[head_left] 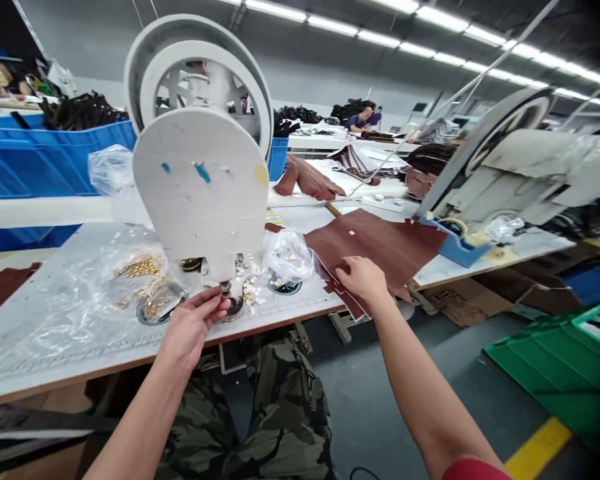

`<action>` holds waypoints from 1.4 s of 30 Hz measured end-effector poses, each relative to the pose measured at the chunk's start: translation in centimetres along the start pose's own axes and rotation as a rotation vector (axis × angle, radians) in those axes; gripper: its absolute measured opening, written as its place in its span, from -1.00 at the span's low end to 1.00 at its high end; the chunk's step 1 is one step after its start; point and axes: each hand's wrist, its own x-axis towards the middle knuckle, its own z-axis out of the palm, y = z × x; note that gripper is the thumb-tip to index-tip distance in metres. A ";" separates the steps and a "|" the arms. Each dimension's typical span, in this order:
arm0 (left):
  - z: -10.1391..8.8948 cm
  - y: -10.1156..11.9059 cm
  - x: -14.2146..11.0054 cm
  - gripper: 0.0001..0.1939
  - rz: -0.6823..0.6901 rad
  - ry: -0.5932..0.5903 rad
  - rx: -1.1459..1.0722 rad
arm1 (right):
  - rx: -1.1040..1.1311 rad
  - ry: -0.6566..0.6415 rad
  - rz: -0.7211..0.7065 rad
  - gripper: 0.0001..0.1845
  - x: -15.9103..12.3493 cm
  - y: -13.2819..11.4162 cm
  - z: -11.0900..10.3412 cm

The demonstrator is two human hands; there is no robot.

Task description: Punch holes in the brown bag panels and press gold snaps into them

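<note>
The left hand (193,327) is at the machine (200,193), the right hand (363,280) on brown sheets (380,233) likely near the counter's (290,308) front edge for easy reach, each grip too hidden to tell.

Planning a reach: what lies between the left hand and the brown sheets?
The machine's lower post, scattered small pieces and a clear bag, in the head view.

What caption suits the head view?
Left hand at the lower tip of the white machine, right hand on brown sheets.

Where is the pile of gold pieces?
Head view, left of centre: the pile of gold pieces lies amid clear plastic, left of the white machine and left hand.
</note>
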 end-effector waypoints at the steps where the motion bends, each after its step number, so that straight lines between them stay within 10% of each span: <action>1: 0.0 -0.1 -0.1 -0.74 -0.005 -0.005 0.005 | -0.015 -0.028 -0.007 -0.63 0.4 -0.1 0.3; 7: 0.8 -2.0 -2.4 -0.60 0.005 -0.026 0.175 | 0.010 0.045 0.023 -0.72 1.7 -0.4 2.2; 13: 3.7 -2.6 -4.7 -0.40 -0.089 -0.342 0.360 | 0.138 0.492 0.170 -0.56 -0.4 2.0 -2.1; 17: 7.1 -0.4 -5.1 -0.25 -0.057 -0.498 0.273 | 0.394 0.778 -0.239 -0.87 -8.4 -3.0 -4.5; 22: 8.8 0.1 -6.0 -0.47 0.284 -0.570 0.476 | 0.602 0.371 -0.885 -0.78 -16.8 -10.8 -5.6; 26: 3.6 0.3 -7.3 -0.65 0.392 -0.548 0.722 | 0.620 0.262 -0.726 -0.44 -12.8 -8.9 -6.7; 29: -2.6 2.6 -8.0 -0.64 0.358 -0.462 0.792 | 0.649 -0.187 -0.667 -0.26 -7.8 -6.9 -6.6; 32: -6.8 4.9 -8.7 -0.63 0.511 -0.156 0.983 | 0.639 -0.638 -0.733 -0.55 -5.6 -8.2 -5.7; 36: -6.0 3.8 -10.0 -0.65 1.252 0.385 1.310 | 0.512 -0.503 -0.802 -0.63 -6.6 -13.0 -4.8; 38: -3.7 1.5 -10.3 -0.71 1.398 0.154 1.486 | 0.499 -0.444 -0.861 -0.69 -7.3 -15.2 -4.7; 42: -0.7 -2.6 -9.5 -0.75 1.107 -0.303 1.782 | 0.541 -0.353 -0.837 -0.72 -7.6 -17.8 -4.2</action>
